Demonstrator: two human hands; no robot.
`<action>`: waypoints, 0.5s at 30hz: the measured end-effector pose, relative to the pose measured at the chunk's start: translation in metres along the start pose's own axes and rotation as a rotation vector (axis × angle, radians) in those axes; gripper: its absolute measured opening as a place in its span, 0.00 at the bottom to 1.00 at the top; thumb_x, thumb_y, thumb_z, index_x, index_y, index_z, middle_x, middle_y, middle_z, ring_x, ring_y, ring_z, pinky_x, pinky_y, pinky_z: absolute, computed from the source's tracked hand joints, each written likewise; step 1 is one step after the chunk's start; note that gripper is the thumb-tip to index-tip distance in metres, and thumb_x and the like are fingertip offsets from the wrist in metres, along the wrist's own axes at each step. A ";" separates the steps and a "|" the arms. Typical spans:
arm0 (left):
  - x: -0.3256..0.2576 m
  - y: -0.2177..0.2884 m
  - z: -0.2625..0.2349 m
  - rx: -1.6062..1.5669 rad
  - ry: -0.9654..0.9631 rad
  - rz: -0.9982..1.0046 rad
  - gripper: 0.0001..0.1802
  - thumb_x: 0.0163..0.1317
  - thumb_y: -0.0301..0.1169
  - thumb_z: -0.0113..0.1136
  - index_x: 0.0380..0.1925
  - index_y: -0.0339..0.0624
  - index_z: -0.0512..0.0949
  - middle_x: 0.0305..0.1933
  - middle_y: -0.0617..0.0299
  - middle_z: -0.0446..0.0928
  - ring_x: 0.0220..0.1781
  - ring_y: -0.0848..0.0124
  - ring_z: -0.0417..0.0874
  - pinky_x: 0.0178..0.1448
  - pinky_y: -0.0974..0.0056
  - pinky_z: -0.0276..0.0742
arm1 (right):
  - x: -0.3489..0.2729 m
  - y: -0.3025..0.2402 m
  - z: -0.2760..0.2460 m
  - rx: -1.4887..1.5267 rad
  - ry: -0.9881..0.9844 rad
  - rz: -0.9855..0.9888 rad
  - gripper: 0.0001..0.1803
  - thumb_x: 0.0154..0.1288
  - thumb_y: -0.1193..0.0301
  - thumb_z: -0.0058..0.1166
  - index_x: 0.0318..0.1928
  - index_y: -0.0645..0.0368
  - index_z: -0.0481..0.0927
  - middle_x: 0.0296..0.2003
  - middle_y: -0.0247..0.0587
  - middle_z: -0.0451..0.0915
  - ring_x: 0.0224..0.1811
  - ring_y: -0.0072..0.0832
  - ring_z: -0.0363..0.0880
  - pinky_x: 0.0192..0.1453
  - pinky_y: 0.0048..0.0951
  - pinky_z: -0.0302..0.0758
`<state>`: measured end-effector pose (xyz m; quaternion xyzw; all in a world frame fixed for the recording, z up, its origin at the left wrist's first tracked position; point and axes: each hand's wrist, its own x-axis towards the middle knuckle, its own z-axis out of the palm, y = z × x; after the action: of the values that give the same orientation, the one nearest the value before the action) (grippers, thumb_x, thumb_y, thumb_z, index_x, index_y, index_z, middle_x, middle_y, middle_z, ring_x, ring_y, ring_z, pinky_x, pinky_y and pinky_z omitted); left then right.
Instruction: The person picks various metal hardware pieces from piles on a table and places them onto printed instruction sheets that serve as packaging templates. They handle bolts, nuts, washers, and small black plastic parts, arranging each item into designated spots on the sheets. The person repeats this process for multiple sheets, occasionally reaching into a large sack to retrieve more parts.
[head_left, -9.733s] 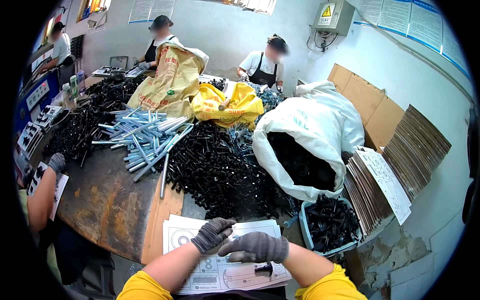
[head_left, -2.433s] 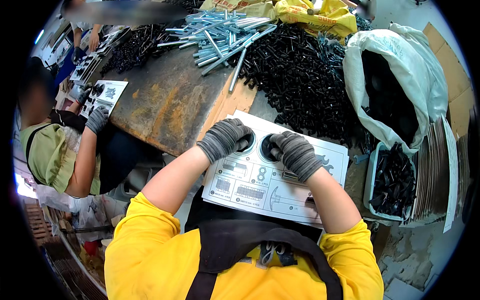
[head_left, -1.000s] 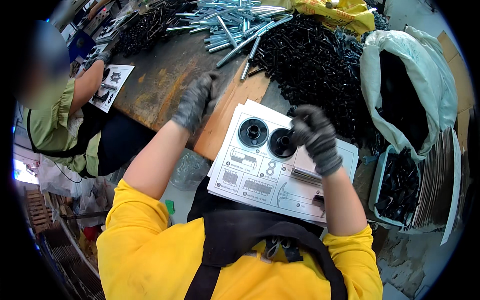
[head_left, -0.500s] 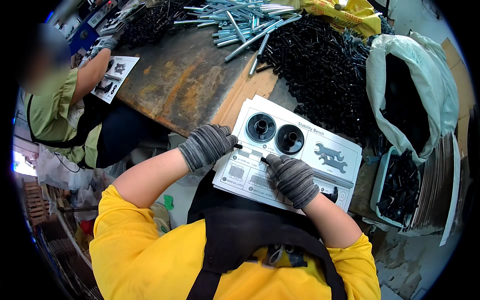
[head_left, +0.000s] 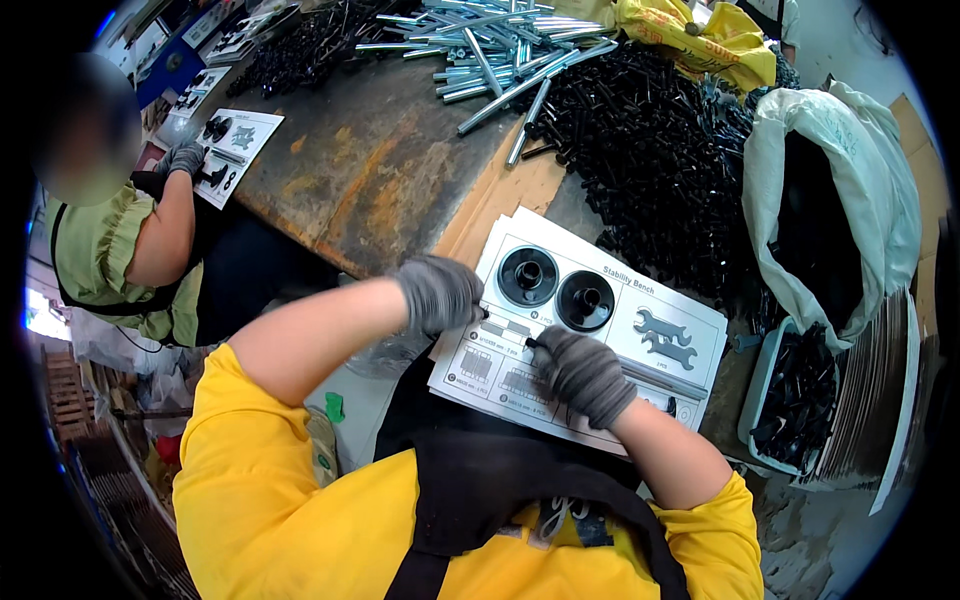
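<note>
A stack of white printed cards lies tilted at the table's near edge, with two black round caps, grey wrenches and bars shown on the top card. Over the card's left edge is my left hand, in a grey striped glove and smeared by motion. A small dark tip shows at its closed fingers; most of that piece is hidden. My right hand, gloved alike, rests low over the middle of the card. Between its thumb and forefinger it pinches a small black bolt, mostly covered by the fingers.
Behind the cards spreads a big heap of black bolts, with silver metal tubes beyond. At right stand an open white sack and a tub of black parts. On the left a co-worker's gloved hand is by another card.
My left hand has moved right, further over the card's edge; my right hand stays nearly in place. The co-worker's hand has come back toward their card. The whole view has shifted slightly.
</note>
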<state>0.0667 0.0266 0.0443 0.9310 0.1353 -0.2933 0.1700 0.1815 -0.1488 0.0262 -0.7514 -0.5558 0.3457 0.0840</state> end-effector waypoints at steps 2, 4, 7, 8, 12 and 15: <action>0.012 -0.010 -0.014 -0.148 -0.201 -0.046 0.17 0.58 0.44 0.50 0.34 0.43 0.79 0.30 0.54 0.79 0.37 0.59 0.80 0.43 0.60 0.73 | 0.008 0.014 -0.001 0.369 0.030 0.002 0.12 0.59 0.69 0.40 0.35 0.63 0.73 0.25 0.50 0.78 0.27 0.39 0.79 0.29 0.37 0.75; 0.010 0.007 -0.011 0.127 -0.108 0.003 0.12 0.54 0.35 0.53 0.31 0.40 0.79 0.28 0.53 0.79 0.34 0.60 0.81 0.39 0.59 0.75 | 0.008 0.012 0.001 0.109 0.022 -0.028 0.11 0.59 0.70 0.40 0.36 0.62 0.73 0.26 0.49 0.79 0.28 0.40 0.79 0.30 0.38 0.75; 0.002 0.048 0.007 0.457 0.041 0.019 0.08 0.47 0.29 0.54 0.25 0.38 0.80 0.25 0.52 0.79 0.31 0.58 0.81 0.33 0.55 0.76 | -0.002 -0.026 0.001 -0.394 0.028 -0.047 0.11 0.60 0.70 0.39 0.37 0.63 0.73 0.26 0.47 0.79 0.28 0.39 0.80 0.30 0.40 0.76; 0.001 0.048 0.011 0.459 0.067 0.006 0.08 0.48 0.30 0.54 0.25 0.39 0.79 0.26 0.52 0.79 0.32 0.59 0.81 0.33 0.57 0.76 | 0.000 -0.025 0.009 -0.451 0.049 -0.023 0.16 0.57 0.59 0.47 0.36 0.60 0.72 0.26 0.45 0.79 0.30 0.39 0.80 0.32 0.36 0.76; -0.010 0.013 0.006 0.151 0.149 0.014 0.10 0.56 0.34 0.52 0.34 0.42 0.77 0.29 0.55 0.76 0.33 0.58 0.78 0.39 0.59 0.75 | -0.003 -0.007 0.000 -0.204 0.176 -0.087 0.12 0.57 0.65 0.47 0.37 0.60 0.73 0.25 0.45 0.78 0.28 0.40 0.78 0.32 0.37 0.75; -0.008 -0.008 0.041 0.015 0.556 0.263 0.11 0.56 0.35 0.54 0.36 0.45 0.77 0.28 0.56 0.73 0.33 0.60 0.77 0.39 0.61 0.74 | -0.012 -0.003 0.011 -0.228 0.369 -0.183 0.13 0.57 0.63 0.48 0.40 0.57 0.74 0.31 0.45 0.76 0.33 0.39 0.77 0.36 0.37 0.74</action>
<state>0.0377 0.0164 0.0156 0.9863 0.0528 -0.0041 0.1560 0.1702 -0.1613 0.0249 -0.7530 -0.6321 0.1284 0.1298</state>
